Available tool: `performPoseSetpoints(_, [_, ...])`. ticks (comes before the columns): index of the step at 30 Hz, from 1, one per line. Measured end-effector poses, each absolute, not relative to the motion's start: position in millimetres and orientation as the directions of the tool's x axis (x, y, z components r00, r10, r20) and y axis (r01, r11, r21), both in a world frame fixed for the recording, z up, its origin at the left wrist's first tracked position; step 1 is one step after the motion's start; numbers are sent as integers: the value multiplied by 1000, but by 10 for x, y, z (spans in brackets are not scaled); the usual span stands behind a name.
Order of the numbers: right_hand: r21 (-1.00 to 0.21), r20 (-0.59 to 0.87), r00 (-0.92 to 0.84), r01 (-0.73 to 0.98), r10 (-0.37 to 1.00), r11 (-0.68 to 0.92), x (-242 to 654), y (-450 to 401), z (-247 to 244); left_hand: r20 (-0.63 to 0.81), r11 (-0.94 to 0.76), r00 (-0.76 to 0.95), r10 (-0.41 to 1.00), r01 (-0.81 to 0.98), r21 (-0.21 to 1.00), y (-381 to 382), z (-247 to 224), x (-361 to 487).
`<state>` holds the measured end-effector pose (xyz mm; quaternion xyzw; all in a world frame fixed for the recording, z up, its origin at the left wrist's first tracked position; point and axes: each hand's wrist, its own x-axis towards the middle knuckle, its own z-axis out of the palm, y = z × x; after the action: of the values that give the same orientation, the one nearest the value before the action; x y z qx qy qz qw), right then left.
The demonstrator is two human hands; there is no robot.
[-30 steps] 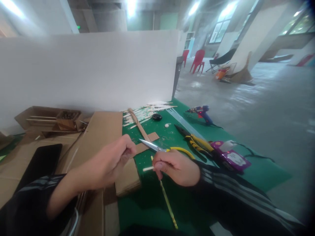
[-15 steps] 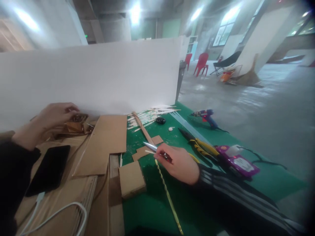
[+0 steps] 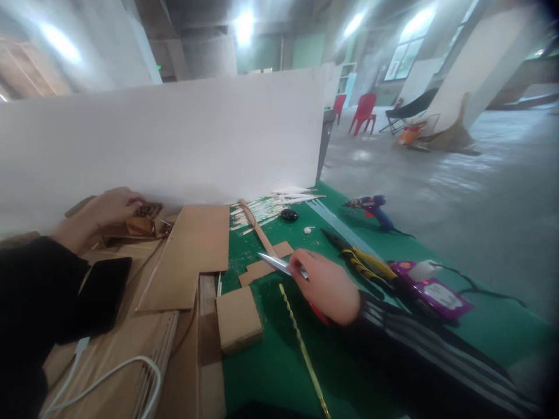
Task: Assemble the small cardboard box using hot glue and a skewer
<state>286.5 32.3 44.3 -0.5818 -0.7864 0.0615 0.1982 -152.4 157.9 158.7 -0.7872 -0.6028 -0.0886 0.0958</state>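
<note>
My right hand (image 3: 327,285) is closed around scissors (image 3: 276,262), whose silver blades point left over cut cardboard pieces (image 3: 257,271). A bit of red handle shows below the palm. Just below lies a twisted yellow strip (image 3: 301,343) on the green table. Over at the left, my left hand (image 3: 116,205) reaches to a small cardboard box (image 3: 144,227) with small brown things in it. Its fingers are bent together at the box's rim, and what they hold, if anything, is hidden. A square cardboard block (image 3: 239,317) sits between the hands.
A black phone (image 3: 98,299) with a white cable lies on stacked cardboard at left. White sticks (image 3: 262,212), pliers (image 3: 367,262), a purple power strip (image 3: 432,291) and a glue gun (image 3: 373,209) lie on the green table. A white panel (image 3: 174,134) stands behind.
The thin pale stick that stuck out of my right fingers no longer shows there, and a red handle has come into view. My left hand stays at the box. The view has shifted slightly.
</note>
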Motion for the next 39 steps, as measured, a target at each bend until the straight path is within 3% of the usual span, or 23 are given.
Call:
performPoseSetpoints(5, [-239,187,-243,929,952,284,2905,362,373,146,-286,294,944,955,-78,1148,1615,-1066])
performPoseSetpoints(12, [-160,153,-267,943,951,291,2973,408,295,20,-620,624,781,772,139,194,1138,-240])
performPoseSetpoints(15, [-165,150,-275,940,950,299,2967,420,293,-12,-669,683,730,718,191,-31,897,-47])
performPoseSetpoints(18, [-234,163,-356,892,920,387,2941,404,327,-28,-641,665,747,730,236,-76,721,42])
performPoseSetpoints(22, [-443,147,-604,668,784,598,2877,333,380,-29,-604,641,767,736,305,-39,598,62])
performPoseSetpoints(26, [-591,91,-706,530,703,609,2773,259,305,5,-620,656,755,711,331,-52,535,68])
performPoseSetpoints(32, [-620,135,-677,512,724,594,2658,210,145,152,-656,652,743,664,358,-86,381,99])
performPoseSetpoints(39, [-606,216,-650,495,728,622,2634,213,147,183,-652,661,728,583,485,-70,357,38])
